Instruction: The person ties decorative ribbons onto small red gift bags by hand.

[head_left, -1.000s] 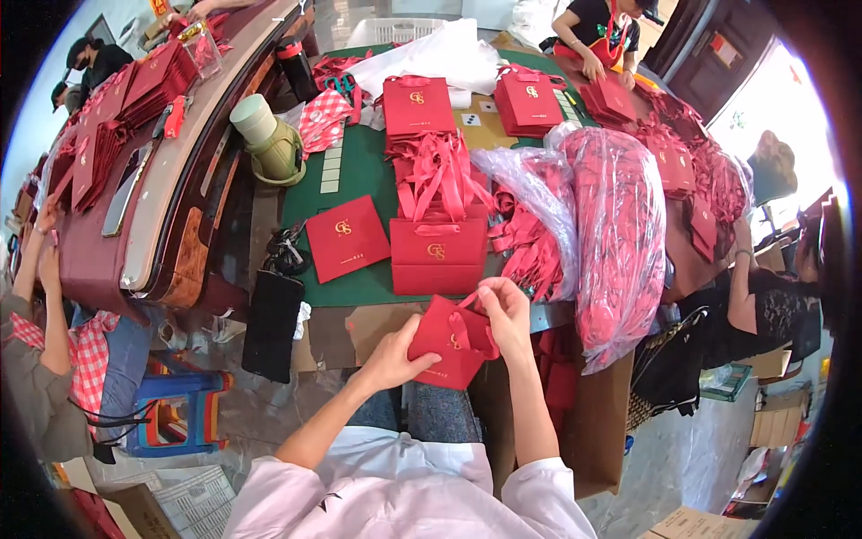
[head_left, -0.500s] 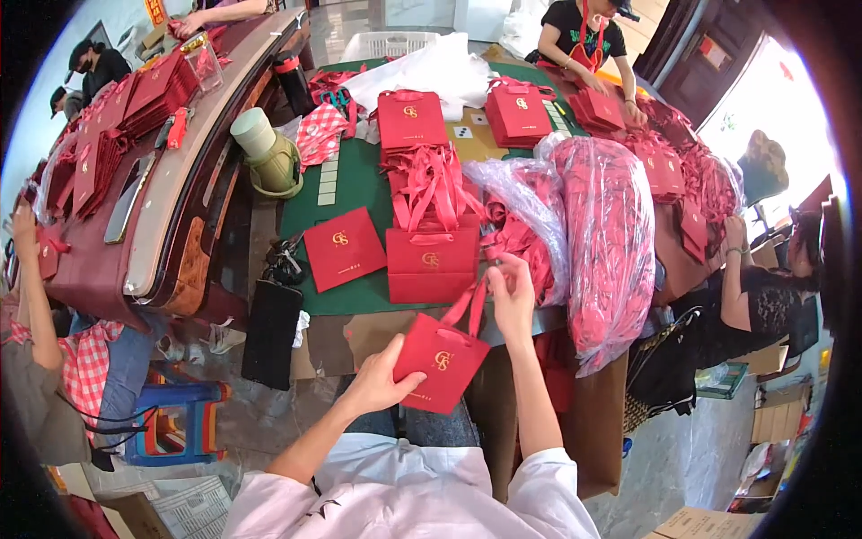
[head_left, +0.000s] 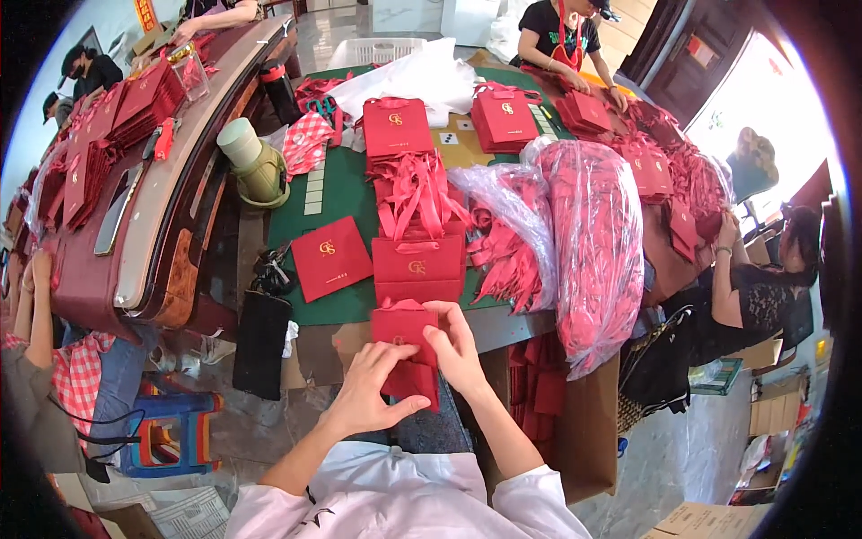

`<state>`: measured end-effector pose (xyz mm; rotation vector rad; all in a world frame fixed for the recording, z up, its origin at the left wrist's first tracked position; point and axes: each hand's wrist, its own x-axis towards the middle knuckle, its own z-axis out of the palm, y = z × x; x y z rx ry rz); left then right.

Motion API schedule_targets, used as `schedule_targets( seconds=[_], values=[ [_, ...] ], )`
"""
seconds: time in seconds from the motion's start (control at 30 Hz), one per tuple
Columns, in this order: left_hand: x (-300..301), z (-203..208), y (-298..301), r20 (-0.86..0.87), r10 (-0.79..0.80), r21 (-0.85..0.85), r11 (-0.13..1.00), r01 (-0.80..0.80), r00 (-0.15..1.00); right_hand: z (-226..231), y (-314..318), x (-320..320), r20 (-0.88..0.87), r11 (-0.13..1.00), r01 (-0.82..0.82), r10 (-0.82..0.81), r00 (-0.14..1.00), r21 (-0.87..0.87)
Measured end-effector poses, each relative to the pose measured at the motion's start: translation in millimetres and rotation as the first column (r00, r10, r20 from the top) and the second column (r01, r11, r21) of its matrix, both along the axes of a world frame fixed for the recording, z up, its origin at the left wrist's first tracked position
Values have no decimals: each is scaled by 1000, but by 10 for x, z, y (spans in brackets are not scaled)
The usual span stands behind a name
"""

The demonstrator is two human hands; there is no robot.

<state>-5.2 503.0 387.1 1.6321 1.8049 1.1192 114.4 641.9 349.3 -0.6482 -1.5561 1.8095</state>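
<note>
Just off the table's near edge, in front of me, is a small red paper bag (head_left: 406,322) with a gold emblem. My right hand (head_left: 458,352) grips its right side, with the thumb over the front. My left hand (head_left: 375,388) lies across the bag's lower front, its fingers stretched and the thumb apart, covering part of the emblem. Directly beyond stands another red paper bag (head_left: 416,286), with a heap of red ribbon handles (head_left: 417,193) behind it. A flat red bag (head_left: 330,258) rests on the green mat to the left.
Clear plastic sacks of red ribbons (head_left: 597,251) crowd the table's right side. Stacked red bags (head_left: 395,126) stand at the back. An olive bottle (head_left: 256,166) is at the left. Below right, an open cardboard box (head_left: 584,431) holds red bags. Several people work around.
The bag has shifted left and turned more upright. My right hand has left its ribbon handle for its right side; my left hand has moved from the left edge onto the front.
</note>
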Motion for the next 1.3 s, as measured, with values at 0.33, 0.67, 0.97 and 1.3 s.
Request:
schedule_targets(
  seconds=[0.33,0.67,0.97,1.3],
  values=[
    [55,-841,239,-198,33,-56,997,-45,980,-448,573,346,302,615,95,-510,805,783],
    [-194,-888,554,-397,196,50,980,-192,896,-482,776,495,378,442,-112,-578,723,890],
    [-149,-719,592,-361,171,-7,983,-186,917,-288,-6,336,402,554,-189,-293,867,811],
    [-65,-661,541,-115,215,-78,971,-225,970,-324,-32,154,415,882,73,-290,862,466]
  ],
)
